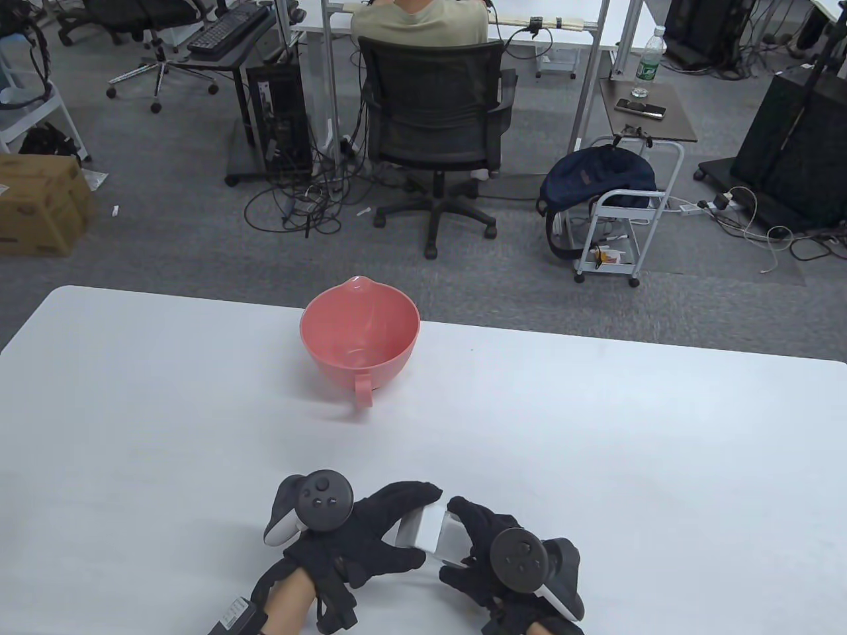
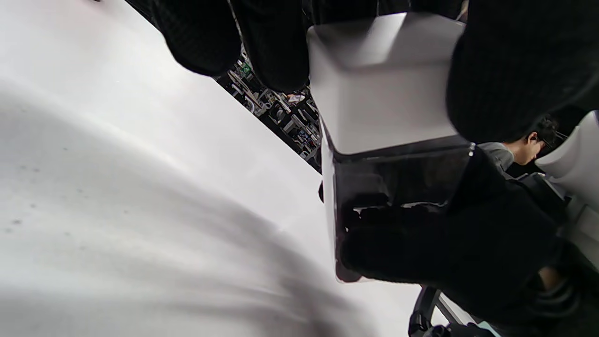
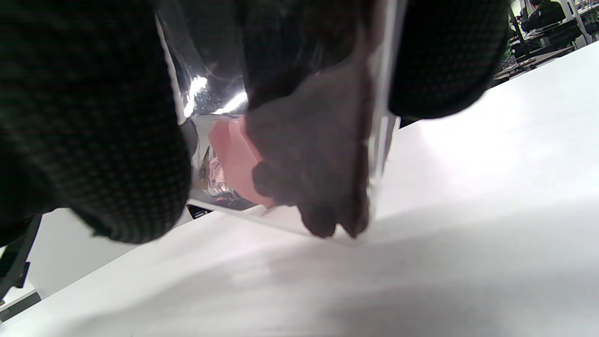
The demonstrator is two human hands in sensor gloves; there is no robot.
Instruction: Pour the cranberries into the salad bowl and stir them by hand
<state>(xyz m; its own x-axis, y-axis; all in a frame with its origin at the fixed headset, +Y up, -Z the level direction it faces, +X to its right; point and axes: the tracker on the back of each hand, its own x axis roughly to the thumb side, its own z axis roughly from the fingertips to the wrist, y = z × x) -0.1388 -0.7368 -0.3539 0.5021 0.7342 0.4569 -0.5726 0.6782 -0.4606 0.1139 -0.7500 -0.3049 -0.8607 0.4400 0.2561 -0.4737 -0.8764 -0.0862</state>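
A clear container with a white lid (image 1: 431,532) sits low over the table's near edge, held between both gloved hands. My left hand (image 1: 380,529) curls over the lid end from the left. My right hand (image 1: 482,548) grips the body from the right. In the left wrist view my left fingers (image 2: 276,42) wrap the white lid (image 2: 379,93), with the right hand (image 2: 468,252) round the clear body below. The right wrist view shows a dark reddish mass (image 3: 318,154) through the clear wall. The pink salad bowl (image 1: 360,337) stands upright and apart, farther back at the table's middle.
The white table (image 1: 628,450) ends at a far edge just behind the bowl. Beyond it, on the floor, are an office chair (image 1: 433,126) with a seated person, a small cart (image 1: 622,211) and loose cables.
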